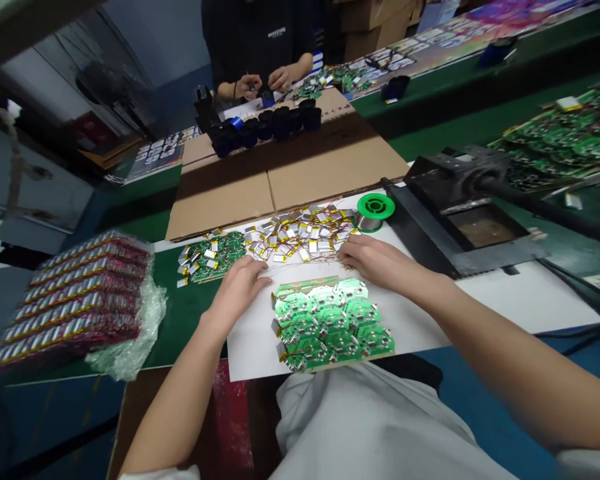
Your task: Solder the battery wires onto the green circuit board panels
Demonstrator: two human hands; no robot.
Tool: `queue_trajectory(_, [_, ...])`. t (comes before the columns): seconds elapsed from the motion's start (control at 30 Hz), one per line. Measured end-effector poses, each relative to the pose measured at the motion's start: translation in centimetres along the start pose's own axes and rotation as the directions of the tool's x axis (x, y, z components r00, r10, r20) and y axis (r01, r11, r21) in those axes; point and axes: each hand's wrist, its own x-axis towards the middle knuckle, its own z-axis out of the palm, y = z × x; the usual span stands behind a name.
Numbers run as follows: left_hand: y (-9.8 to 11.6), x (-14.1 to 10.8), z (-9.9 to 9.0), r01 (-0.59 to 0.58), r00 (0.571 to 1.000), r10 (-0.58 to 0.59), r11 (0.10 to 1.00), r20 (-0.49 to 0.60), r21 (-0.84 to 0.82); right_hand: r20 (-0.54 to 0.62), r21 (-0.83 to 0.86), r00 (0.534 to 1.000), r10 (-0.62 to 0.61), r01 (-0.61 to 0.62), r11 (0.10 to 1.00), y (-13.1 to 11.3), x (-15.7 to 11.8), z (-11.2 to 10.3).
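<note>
My left hand (240, 287) rests on the white sheet at the left, beside a small green circuit panel (225, 250) with several loose battery cells on it. Its thumb and forefinger are apart, and nothing clearly shows held between them. At the right edge of a heap of small silver battery cells (300, 233) with thin wires is my right hand (363, 259). Those fingers are bent together over wire ends; what they grip is hidden. Between my forearms lies a panel of round green circuit boards (330, 323), with several cells wired along its left side.
A green solder spool (375, 208) stands behind my right hand. A black metal stand (470, 207) is to its right. Stacked battery packs (80, 293) in bubble wrap sit at the left. Across the cardboard (220, 200), a person (260, 47) handles dark cups (280, 123).
</note>
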Motion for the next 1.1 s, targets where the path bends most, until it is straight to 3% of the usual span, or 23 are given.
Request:
queue_trajectory(0.13, [-0.2, 1.3, 1.7, -0.021, 1.000, 0.021, 1.000, -0.005, -0.013, -0.014, -0.029, 0.999, -0.029, 0.028, 0.999, -0.1, 0.0, 0.1])
queue_trajectory(0.33, [-0.9, 1.4, 2.1, -0.051, 0.998, 0.047, 0.996, -0.048, -0.073, -0.033, -0.054, 0.999, -0.038, 0.036, 0.998, -0.1, -0.1, 0.3])
queue_trajectory(0.47, [-1.8, 0.0, 2.0, -0.032, 0.989, 0.012, 0.990, -0.148, -0.136, -0.050, -0.056, 0.997, -0.052, 0.049, 0.997, 0.1, -0.3, 0.6])
queue_trajectory(0.6, [-3.1, -2.5, 2.2, 0.057, 0.947, -0.113, 0.980, -0.302, -0.188, -0.092, -0.034, 0.993, -0.068, 0.065, 0.997, 0.3, -0.3, 1.0])
queue_trajectory(0.77, [-3.7, -4.1, 3.8, 0.124, 0.918, -0.195, 0.968, -0.345, -0.216, -0.190, 0.035, 0.979, -0.072, 0.080, 0.996, 0.6, -0.4, 1.4])
queue_trajectory(0.93, [-3.3, -3.8, 5.1, 0.161, 0.894, -0.235, 0.963, -0.381, -0.216, -0.360, 0.170, 0.933, -0.001, 0.067, 0.983, 0.2, -2.5, 0.5])
queue_trajectory(1.1, [-3.3, -4.0, 5.4, 0.161, 0.873, -0.240, 0.963, -0.425, -0.214, -0.522, 0.377, 0.831, 0.191, 0.023, 0.926, -1.9, -7.2, 0.1])
